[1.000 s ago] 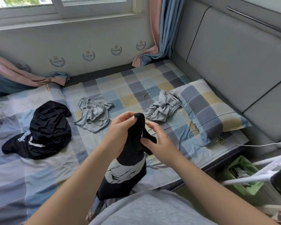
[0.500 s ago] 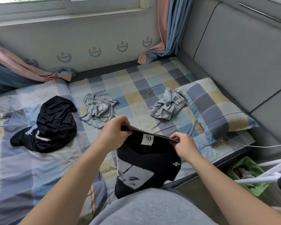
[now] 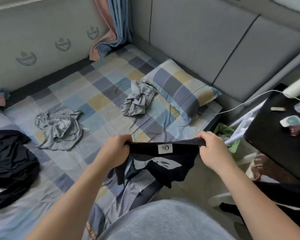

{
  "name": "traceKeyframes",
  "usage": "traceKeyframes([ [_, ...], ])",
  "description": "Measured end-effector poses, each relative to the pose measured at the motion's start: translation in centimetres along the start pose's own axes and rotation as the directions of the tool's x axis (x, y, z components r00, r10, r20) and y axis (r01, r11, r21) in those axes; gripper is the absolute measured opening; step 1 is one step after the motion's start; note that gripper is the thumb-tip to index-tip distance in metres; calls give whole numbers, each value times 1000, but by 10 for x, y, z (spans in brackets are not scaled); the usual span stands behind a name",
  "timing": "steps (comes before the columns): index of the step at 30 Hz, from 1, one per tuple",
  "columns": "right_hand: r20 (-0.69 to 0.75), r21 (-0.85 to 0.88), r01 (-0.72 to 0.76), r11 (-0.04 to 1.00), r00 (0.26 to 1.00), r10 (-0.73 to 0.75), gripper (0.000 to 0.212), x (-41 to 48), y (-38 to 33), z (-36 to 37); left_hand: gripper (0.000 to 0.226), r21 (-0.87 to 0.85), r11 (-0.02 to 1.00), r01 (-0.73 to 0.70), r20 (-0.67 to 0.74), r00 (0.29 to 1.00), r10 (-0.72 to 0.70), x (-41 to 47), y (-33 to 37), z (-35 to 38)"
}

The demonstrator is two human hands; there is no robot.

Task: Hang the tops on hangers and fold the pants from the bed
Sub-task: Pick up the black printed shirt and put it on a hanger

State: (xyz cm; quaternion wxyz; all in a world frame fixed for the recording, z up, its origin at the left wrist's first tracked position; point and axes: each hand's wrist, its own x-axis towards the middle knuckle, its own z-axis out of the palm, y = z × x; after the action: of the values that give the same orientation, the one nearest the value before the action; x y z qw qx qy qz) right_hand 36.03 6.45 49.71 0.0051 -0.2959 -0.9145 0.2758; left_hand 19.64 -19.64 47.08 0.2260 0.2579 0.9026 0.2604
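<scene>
Both forearms reach forward from the lower edge, roughly parallel. The left hand [image 3: 113,149] and right hand [image 3: 213,149] are each curled into a fist round one end of the black top's [image 3: 163,168] labelled edge, stretching it taut and level between them, white label [image 3: 165,148] facing the camera. The top hangs over the bed's [image 3: 100,94] near edge. From it, a crumpled grey garment [image 3: 59,129] lies at ten o'clock, a second grey garment [image 3: 137,103] at twelve touching the pillow [image 3: 177,87], and a black heap [image 3: 9,167] at nine.

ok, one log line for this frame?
left hand: grips black top | right hand: grips black top | state: taut between hands, not yet hung
</scene>
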Motion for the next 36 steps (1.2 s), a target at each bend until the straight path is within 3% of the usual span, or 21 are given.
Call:
traceKeyframes([
  [3, -24, -35, -176, 984, 984, 176, 31, -24, 32, -7, 22, -69, 994, -82, 67, 994, 86, 11, 31, 18],
  [6, 19, 49, -293, 955, 956, 292, 29, -56, 68, -19, 10, -123, 977, -173, 132, 973, 189, 12, 61, 37],
  [10, 16, 134, -318, 938, 948, 319, 11, -120, 113, -35, 22, -143, 946, -293, 178, 932, 315, 1, 99, 65],
  [16, -33, 364, -323, 874, 933, 358, 33, -237, 168, -49, 22, -125, 904, -408, 272, 863, 426, -42, 154, 128],
  [23, -231, 508, -304, 806, 853, 468, 24, -382, 225, -76, 25, -192, 867, -460, 370, 784, 498, -131, 232, 218],
  [26, -330, 532, -326, 781, 770, 547, 24, -442, 253, -89, 15, -203, 830, -520, 402, 728, 555, -166, 268, 259],
  [29, -442, 553, -341, 760, 653, 615, 26, -502, 280, -101, 23, -236, 783, -576, 465, 640, 612, -201, 313, 299],
  [36, -630, 585, -426, 691, 298, 717, 21, -605, 328, -149, 29, -420, 614, -668, 513, 384, 768, -272, 437, 379],
])
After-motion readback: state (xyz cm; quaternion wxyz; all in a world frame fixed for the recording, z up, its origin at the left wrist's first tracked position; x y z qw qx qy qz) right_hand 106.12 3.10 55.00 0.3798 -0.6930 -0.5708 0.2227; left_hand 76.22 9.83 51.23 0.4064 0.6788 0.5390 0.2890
